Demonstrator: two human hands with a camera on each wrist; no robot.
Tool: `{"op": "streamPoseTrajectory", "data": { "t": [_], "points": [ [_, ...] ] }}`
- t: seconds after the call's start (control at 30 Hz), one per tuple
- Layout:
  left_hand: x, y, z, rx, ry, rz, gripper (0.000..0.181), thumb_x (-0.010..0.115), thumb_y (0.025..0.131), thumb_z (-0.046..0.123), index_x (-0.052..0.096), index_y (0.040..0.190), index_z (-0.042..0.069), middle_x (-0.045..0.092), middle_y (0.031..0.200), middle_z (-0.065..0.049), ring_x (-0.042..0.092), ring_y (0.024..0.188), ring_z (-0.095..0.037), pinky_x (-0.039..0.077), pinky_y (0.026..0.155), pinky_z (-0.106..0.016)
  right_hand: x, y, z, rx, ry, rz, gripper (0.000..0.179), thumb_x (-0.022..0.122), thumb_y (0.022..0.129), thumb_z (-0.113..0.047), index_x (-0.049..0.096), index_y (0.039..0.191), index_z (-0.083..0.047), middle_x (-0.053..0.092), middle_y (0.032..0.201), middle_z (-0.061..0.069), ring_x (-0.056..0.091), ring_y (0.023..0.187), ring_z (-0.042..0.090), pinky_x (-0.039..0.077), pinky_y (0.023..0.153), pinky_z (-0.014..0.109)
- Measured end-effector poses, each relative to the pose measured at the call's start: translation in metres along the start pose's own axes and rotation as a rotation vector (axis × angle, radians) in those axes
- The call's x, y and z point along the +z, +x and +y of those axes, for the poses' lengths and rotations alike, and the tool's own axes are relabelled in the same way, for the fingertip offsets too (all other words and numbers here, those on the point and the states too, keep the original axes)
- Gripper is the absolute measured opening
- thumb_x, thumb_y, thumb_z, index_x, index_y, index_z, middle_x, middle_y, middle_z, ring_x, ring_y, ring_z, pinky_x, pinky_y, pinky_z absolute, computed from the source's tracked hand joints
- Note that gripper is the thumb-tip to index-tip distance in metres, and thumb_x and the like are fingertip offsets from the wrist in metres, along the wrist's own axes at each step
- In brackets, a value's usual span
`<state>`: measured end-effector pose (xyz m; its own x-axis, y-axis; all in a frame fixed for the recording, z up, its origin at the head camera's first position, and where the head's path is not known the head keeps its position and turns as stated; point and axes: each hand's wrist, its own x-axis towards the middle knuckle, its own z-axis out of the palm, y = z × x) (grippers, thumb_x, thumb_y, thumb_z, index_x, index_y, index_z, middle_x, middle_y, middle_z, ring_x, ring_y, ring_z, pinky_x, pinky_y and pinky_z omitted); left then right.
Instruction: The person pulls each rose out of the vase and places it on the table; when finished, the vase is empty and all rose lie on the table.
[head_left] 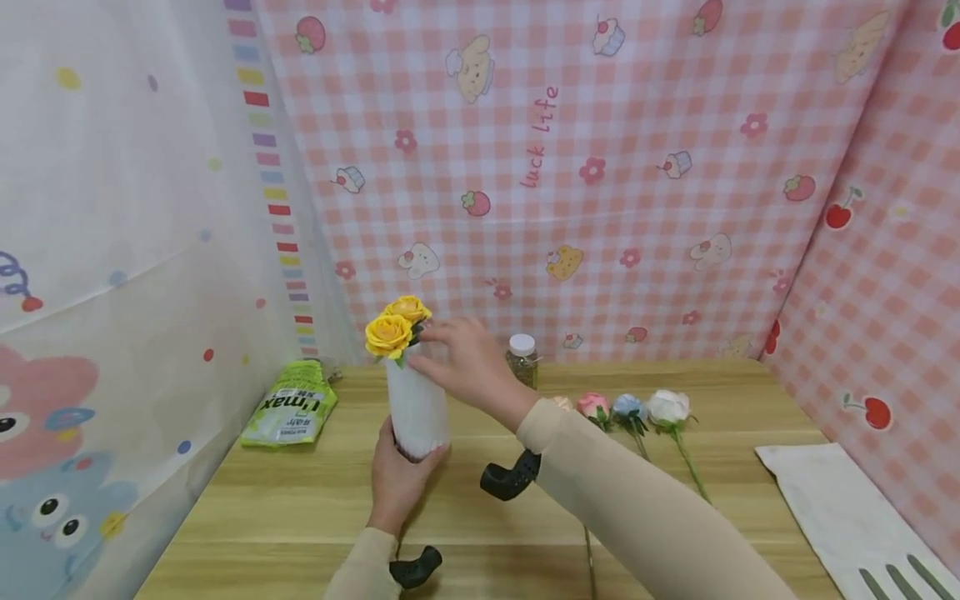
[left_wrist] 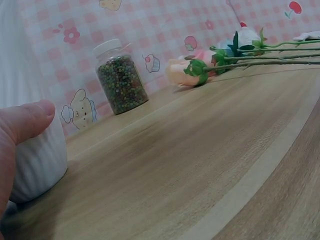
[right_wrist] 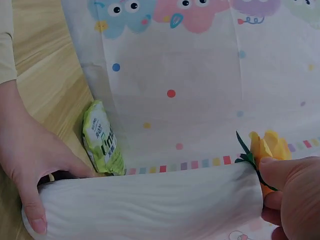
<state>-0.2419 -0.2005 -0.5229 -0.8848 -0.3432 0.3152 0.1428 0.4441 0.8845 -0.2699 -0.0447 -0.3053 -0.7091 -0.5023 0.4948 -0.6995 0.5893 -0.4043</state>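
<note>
A tall white ribbed vase (head_left: 418, 408) stands on the table towards the left. My left hand (head_left: 401, 479) grips it low down, with thumb and fingers around the base; in the left wrist view the thumb (left_wrist: 30, 120) lies against its side. Two yellow roses, a front one (head_left: 387, 335) and one behind it (head_left: 408, 308), rise over the vase's mouth, their stems hidden inside. At the rim, my right hand (head_left: 476, 367) pinches a yellow rose (right_wrist: 270, 146) just under its bloom, thumb and fingers by the green leaves. The vase looks slightly tilted.
Right of the vase lie artificial roses: peach (left_wrist: 182, 74), pink (head_left: 593, 407), blue (head_left: 630, 407) and white (head_left: 668, 406). A white-capped jar of small beads (head_left: 522, 367) stands behind. A green packet (head_left: 292, 408) lies at left, a white cloth (head_left: 832, 500) at right.
</note>
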Motion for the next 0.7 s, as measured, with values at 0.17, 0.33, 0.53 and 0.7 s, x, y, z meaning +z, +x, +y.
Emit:
{"op": "streamPoseTrajectory", "data": {
  "t": [0.17, 0.33, 0.53, 0.7],
  "points": [
    [0.000, 0.000, 0.001, 0.004, -0.014, -0.010, 0.103, 0.086, 0.067, 0.045, 0.032, 0.146, 0.009, 0.050, 0.132, -0.013, 0.050, 0.118, -0.030, 0.042, 0.096, -0.050, 0.006, 0.010, -0.006, -0.016, -0.058, 0.027, 0.036, 0.068, 0.088, -0.043, 0.073, 0.109, -0.015, 0.070, 0.108, -0.002, 0.053, 0.109, 0.021, 0.041, 0.094, 0.036],
    [-0.002, 0.000, 0.002, 0.003, -0.023, -0.012, 0.100, 0.087, 0.068, 0.040, 0.032, 0.146, 0.009, 0.050, 0.132, -0.013, 0.050, 0.118, -0.030, 0.041, 0.098, -0.050, 0.010, 0.016, -0.014, 0.027, -0.032, -0.001, 0.035, 0.067, 0.088, -0.045, 0.071, 0.108, -0.016, 0.070, 0.099, -0.005, 0.053, 0.103, 0.019, 0.044, 0.085, 0.034],
    [-0.001, 0.001, 0.001, -0.002, -0.015, -0.011, 0.102, 0.087, 0.067, 0.041, 0.032, 0.146, 0.009, 0.050, 0.133, -0.012, 0.050, 0.119, -0.029, 0.041, 0.098, -0.048, 0.015, 0.018, -0.020, 0.098, 0.091, -0.023, 0.044, 0.065, 0.090, -0.045, 0.062, 0.125, -0.019, 0.067, 0.106, -0.009, 0.051, 0.106, 0.014, 0.043, 0.087, 0.033],
    [-0.001, 0.001, 0.001, -0.012, 0.004, -0.010, 0.103, 0.087, 0.067, 0.044, 0.032, 0.146, 0.009, 0.050, 0.133, -0.012, 0.050, 0.119, -0.029, 0.040, 0.099, -0.048, 0.017, 0.020, -0.024, 0.093, 0.183, -0.021, 0.044, 0.058, 0.095, -0.042, 0.055, 0.132, -0.017, 0.065, 0.112, -0.007, 0.053, 0.104, 0.011, 0.045, 0.087, 0.031]
  ]
}}
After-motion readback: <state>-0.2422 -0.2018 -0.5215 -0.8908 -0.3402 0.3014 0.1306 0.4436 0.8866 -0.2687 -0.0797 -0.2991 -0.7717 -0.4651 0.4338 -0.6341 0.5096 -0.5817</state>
